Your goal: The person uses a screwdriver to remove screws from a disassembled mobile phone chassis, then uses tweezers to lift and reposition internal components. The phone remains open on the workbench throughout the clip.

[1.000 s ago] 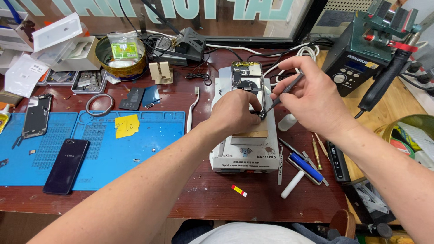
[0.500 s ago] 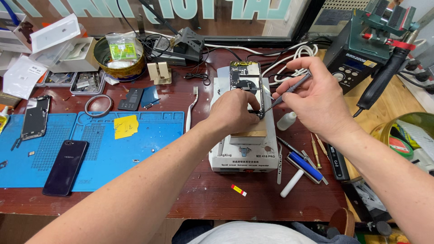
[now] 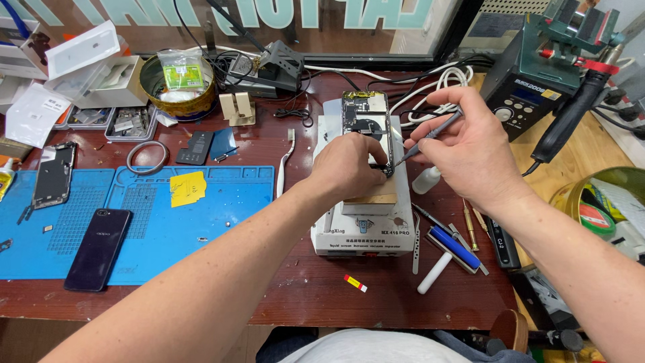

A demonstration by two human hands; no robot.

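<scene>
The left hand (image 3: 349, 165) steadies the opened phone (image 3: 366, 124) on the white heating plate (image 3: 363, 228) while the right hand (image 3: 463, 144) pinches a thin screwdriver (image 3: 430, 136) at its edge.

We see our left hand (image 3: 349, 165) and right hand (image 3: 470, 151) bare, forearms unsleeved, no rings or watch; a pale grey shirt (image 3: 383, 346) below.

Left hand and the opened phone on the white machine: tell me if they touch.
Touching. The head view shows the left hand pressed on the opened phone's lower end, fingers covering it.
</scene>
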